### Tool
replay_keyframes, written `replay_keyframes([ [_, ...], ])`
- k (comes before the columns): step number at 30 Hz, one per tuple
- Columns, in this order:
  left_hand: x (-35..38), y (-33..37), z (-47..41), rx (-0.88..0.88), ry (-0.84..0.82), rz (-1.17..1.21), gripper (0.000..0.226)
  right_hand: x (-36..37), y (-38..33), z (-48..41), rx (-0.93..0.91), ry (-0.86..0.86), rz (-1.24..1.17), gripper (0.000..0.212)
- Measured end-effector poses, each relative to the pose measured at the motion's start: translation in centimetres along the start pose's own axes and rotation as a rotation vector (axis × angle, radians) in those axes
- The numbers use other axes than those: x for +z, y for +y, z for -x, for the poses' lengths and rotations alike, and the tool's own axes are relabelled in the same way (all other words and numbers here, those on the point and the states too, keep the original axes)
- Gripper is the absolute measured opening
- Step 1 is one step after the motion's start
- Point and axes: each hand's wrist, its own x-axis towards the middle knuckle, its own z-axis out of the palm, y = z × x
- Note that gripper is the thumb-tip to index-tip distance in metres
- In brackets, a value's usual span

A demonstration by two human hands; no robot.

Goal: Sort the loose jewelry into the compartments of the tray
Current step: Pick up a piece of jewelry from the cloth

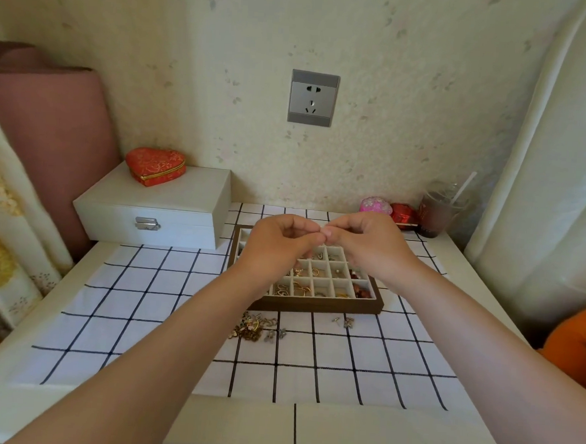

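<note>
A dark wooden tray (317, 305) with several pale compartments sits mid-table; gold rings, earrings and red beads lie in its front rows. My left hand (280, 245) and my right hand (365, 243) hover above the tray, fingertips pinched together and touching at the middle. Whatever small piece is between the fingertips is too tiny to make out. A pile of loose jewelry (254, 327) lies on the checked cloth just in front of the tray. A couple of small earrings (344, 321) lie to its right.
A white latched jewelry box (155, 213) stands at the back left with a red heart-shaped box (156, 166) on top. At the back right are a pink pouch (375, 205), a red box (403, 215) and a drink cup with a straw (438, 213). An orange object (575, 345) is at the right edge.
</note>
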Motion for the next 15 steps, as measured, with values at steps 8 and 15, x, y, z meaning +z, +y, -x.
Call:
replay_keyframes([
  [8, -1.5, -0.6, -1.7, -0.008, 0.069, -0.008, 0.009, 0.7, -0.5, -2.1, -0.037, -0.083, 0.055, 0.01],
  [15, -2.9, -3.0, -3.9, 0.164, -0.001, -0.705, 0.019, 1.1, 1.9, -4.9, -0.079, -0.049, 0.56, 0.009],
])
